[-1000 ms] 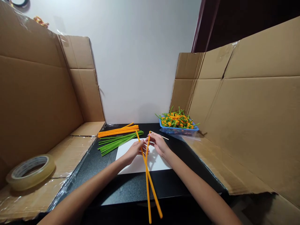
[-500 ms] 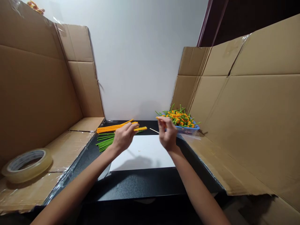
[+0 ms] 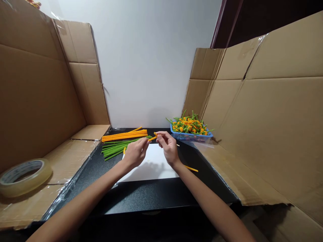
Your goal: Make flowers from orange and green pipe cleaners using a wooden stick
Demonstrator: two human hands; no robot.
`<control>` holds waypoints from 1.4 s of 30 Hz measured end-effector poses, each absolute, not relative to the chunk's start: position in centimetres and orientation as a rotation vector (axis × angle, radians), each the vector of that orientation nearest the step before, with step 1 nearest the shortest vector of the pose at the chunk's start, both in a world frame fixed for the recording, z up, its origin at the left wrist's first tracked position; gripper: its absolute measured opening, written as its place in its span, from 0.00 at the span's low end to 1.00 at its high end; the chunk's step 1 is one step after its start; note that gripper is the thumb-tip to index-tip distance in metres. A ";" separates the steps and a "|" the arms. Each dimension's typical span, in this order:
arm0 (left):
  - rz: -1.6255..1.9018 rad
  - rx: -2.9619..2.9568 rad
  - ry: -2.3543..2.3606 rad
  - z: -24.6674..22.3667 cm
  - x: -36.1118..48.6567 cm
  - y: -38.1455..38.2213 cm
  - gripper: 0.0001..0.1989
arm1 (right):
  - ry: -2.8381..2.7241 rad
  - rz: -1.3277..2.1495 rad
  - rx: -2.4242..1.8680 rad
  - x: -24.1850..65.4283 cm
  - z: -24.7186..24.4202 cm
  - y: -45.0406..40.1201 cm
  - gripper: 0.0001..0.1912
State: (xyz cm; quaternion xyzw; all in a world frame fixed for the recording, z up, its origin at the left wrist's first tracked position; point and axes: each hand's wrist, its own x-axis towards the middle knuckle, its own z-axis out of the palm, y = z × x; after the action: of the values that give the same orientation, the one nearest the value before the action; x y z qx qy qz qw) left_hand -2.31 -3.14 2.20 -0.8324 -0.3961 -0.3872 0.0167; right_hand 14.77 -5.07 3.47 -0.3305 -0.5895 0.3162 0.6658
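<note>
Over a white sheet, my left hand pinches an orange fuzzy stick that points to the right. My right hand is closed on the stick's other end, where a short orange tip stands up at the fingertips. The two hands are close together. Another orange piece pokes out from behind my right wrist. A small curved yellow piece lies beside my left hand.
Orange sticks and green sticks lie at the back left. A blue basket of orange and green pieces stands back right. A tape roll rests on cardboard at left. Cardboard walls flank the black table.
My right hand has moved left, closing the gap to my left hand. The orange piece behind my right wrist and the curved yellow piece now show. The view has shifted slightly.
</note>
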 end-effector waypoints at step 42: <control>-1.975 -2.372 -0.784 4.5 -0.7 -5.5 0.04 | -1.238 0.954 -0.550 14.0 3.3 -5.7 0.07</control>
State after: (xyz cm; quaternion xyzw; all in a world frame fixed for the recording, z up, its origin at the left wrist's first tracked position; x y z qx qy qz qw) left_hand -0.67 -5.47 4.48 -0.7448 -0.2461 -0.6199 -0.0214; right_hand 14.02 -5.68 3.26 -0.2448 -0.5506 0.4243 0.6759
